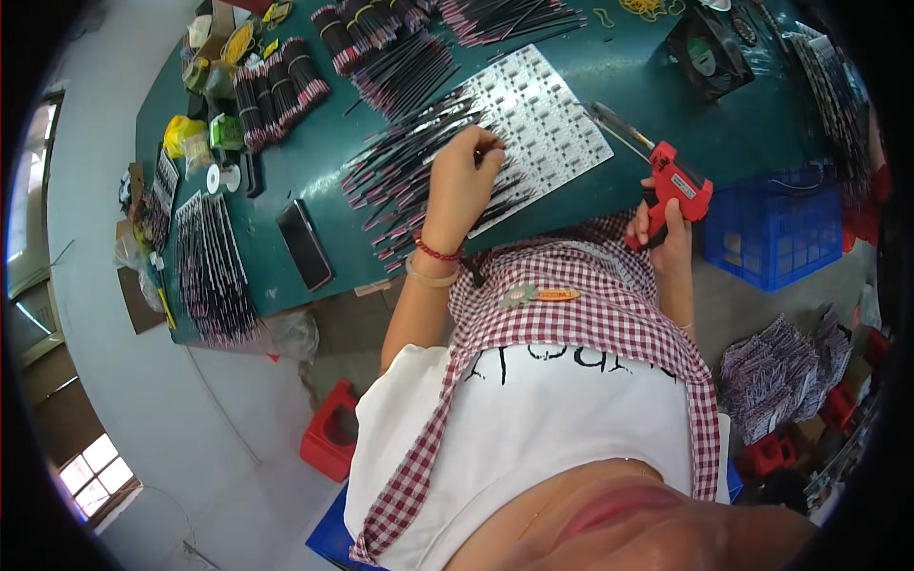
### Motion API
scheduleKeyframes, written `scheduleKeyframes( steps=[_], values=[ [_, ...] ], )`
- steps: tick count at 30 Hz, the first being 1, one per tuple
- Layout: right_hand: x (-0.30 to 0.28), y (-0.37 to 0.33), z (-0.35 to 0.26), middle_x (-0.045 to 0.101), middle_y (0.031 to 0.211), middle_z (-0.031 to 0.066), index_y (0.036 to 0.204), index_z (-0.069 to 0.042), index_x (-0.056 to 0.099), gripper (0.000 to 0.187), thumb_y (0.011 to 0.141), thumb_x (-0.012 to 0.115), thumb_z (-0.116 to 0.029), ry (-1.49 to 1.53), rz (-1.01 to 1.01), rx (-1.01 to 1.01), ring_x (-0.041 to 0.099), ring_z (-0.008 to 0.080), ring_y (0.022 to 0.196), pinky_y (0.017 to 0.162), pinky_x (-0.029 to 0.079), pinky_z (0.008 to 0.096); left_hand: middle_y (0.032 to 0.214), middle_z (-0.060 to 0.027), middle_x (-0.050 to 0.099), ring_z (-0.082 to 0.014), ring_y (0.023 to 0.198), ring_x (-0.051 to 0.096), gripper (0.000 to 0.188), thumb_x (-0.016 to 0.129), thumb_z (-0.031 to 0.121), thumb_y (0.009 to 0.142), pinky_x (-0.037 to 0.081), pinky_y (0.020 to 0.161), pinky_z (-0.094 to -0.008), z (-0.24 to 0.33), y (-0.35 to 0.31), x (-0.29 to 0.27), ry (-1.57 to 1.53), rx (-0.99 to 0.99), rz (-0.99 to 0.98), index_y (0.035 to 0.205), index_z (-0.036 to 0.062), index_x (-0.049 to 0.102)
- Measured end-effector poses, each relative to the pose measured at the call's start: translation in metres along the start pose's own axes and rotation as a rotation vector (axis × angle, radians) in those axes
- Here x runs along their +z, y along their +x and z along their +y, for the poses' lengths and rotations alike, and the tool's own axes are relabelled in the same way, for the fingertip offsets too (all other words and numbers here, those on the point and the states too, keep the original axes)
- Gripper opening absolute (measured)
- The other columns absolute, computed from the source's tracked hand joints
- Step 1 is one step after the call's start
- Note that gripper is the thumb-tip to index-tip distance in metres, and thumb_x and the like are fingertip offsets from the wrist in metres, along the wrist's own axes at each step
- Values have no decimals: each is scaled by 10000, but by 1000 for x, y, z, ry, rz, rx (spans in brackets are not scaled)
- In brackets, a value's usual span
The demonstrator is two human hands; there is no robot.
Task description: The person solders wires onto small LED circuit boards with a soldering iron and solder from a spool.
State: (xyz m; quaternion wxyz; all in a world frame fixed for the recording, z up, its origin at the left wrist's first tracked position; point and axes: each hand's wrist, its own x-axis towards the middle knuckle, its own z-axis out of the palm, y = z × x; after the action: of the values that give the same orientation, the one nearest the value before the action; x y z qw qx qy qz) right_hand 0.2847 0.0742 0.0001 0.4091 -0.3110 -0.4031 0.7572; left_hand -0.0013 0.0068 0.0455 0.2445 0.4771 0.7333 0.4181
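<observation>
In my right hand [672, 236] is a red glue gun [684, 188], held by its handle near the table's front edge. The gun's nozzle points to the upper left, close to a long grey and dark pointed piece [619, 126]. A white sheet [562, 114] with rows of small dark and silvery marks lies slanted on the table. Thin black sticks with pink ends [400, 181] lie in rows across the sheet's left part and stick out past it. Over them my left hand [464, 176] is closed with curled fingers; whatever they pinch is hidden.
On the green table [271, 205] lie a phone [305, 245], bundled black sticks [278, 90] and another stick-covered sheet [211, 262]. A small black fan [706, 55] stands far right. Below the table's right side is a blue crate [773, 228]; a red stool [330, 433] stands lower left.
</observation>
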Motion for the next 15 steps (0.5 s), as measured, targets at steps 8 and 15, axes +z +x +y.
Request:
scheduleKeyframes(
  steps=[8,15],
  values=[
    [10,-28,6,487,592,46,1179,42,503,395,949,525,-279,-268,45,173,444,94,466,466,391,241,777,-122,669,-273,702,650,193,700,172,745,491,627,-345,-24,-7,35,286,-45,57,821,6,640],
    [26,-18,14,487,603,31,1158,41,514,354,944,518,-242,-324,17,242,447,90,476,477,382,235,769,-124,656,-317,692,631,121,647,164,757,484,590,-389,-20,0,40,405,-49,73,781,46,629]
  ],
)
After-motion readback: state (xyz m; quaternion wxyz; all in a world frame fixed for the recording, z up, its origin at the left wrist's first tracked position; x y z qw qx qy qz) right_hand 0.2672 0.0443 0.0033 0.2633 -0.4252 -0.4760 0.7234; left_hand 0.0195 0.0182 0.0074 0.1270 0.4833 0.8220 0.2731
